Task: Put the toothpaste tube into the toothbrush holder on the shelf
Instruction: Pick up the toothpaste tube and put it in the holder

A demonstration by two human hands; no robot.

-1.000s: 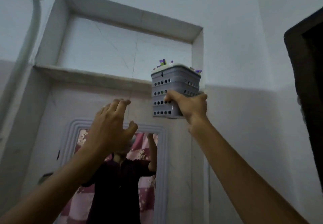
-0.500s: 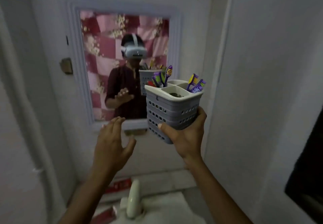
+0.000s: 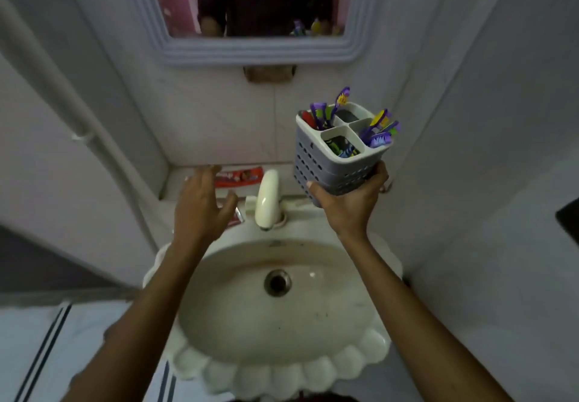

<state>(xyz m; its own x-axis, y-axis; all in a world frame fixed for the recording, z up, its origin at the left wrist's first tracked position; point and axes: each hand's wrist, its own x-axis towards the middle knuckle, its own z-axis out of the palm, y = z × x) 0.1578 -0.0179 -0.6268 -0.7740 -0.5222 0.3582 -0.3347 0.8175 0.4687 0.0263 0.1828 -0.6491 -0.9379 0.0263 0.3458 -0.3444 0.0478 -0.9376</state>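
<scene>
My right hand (image 3: 351, 204) grips the grey toothbrush holder (image 3: 338, 154) from below, holding it above the right side of the sink. Its white top has several compartments with purple and yellow toothbrushes sticking out. A red toothpaste tube (image 3: 241, 176) lies on the ledge behind the tap. My left hand (image 3: 200, 207) hovers with fingers spread just in front of that tube, holding nothing. A second red tube end (image 3: 235, 219) peeks out under the left hand.
A white scalloped sink (image 3: 282, 367) sits below both arms, with a cream tap (image 3: 268, 201) at its back. A framed mirror (image 3: 250, 47) hangs on the wall above. White walls close in on both sides, and a pipe (image 3: 62, 94) runs down the left.
My right hand has brought the holder down from the high shelf to just above the sink. The view has swung down from the shelf to the basin. My left hand has dropped toward the ledge.
</scene>
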